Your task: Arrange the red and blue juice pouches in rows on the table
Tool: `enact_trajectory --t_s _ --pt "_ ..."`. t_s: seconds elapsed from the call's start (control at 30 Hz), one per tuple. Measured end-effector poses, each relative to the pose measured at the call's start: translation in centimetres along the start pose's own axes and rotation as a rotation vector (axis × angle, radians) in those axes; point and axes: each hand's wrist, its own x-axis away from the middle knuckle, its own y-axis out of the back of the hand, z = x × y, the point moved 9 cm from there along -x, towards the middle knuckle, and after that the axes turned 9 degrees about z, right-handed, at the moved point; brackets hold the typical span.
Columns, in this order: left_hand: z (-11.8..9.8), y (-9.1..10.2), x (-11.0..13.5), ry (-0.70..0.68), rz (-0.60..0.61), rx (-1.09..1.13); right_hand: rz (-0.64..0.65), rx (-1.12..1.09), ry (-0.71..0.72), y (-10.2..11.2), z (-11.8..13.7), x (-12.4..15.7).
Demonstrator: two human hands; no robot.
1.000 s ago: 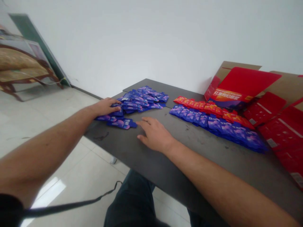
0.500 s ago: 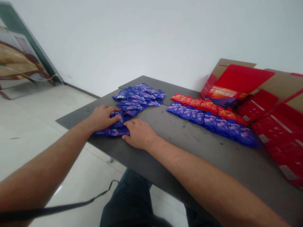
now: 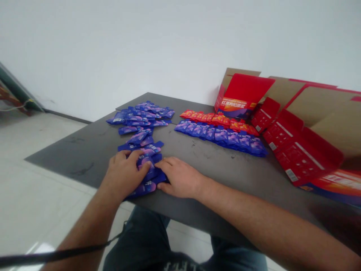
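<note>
- Both the left hand (image 3: 126, 171) and the right hand (image 3: 179, 178) are loosely spread at the near blue packets (image 3: 149, 173), close to the worktop's (image 3: 203, 162) front edge; the left lies over their tops while the right touches their side, seemingly to stop them sliding apart.
- More blue packets form a loose heap (image 3: 145, 113) farther back, probably there to be within reach.
- One blue row (image 3: 222, 135) overlaps along its length beside a red row (image 3: 221, 119), perhaps to keep colours separate; red boxes (image 3: 296, 150) stand to their right.
- The near packets look flat and glossy (several partly covered), with pinkish-purple print too soft to read surely.
</note>
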Motion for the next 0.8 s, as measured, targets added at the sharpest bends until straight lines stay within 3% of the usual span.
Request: enact_trajectory --t_s 0.23,0.4,0.5,0.63,0.8 --pt "-9.5 -1.0 0.9 -0.017 -0.027 0.087 0.019 -0.047 -0.007 2.4 -4.6 7.6" --pt "-16.7 -1.8 0.7 -0.138 -0.025 0.107 0.055 -0.027 -0.025 4.5 -9.6 12.4" --pt "-20.3 -2.2 1.4 -0.244 0.055 0.125 0.091 0.007 -0.067 5.5 -12.2 14.9" --pt "-22.7 -2.2 2.0 -0.411 0.234 0.124 0.115 0.098 -0.152 6.4 -13.9 17.6" --pt "-21.8 -1.1 -0.7 -0.602 0.294 0.095 -0.093 0.156 -0.427 8.5 -14.4 21.2"
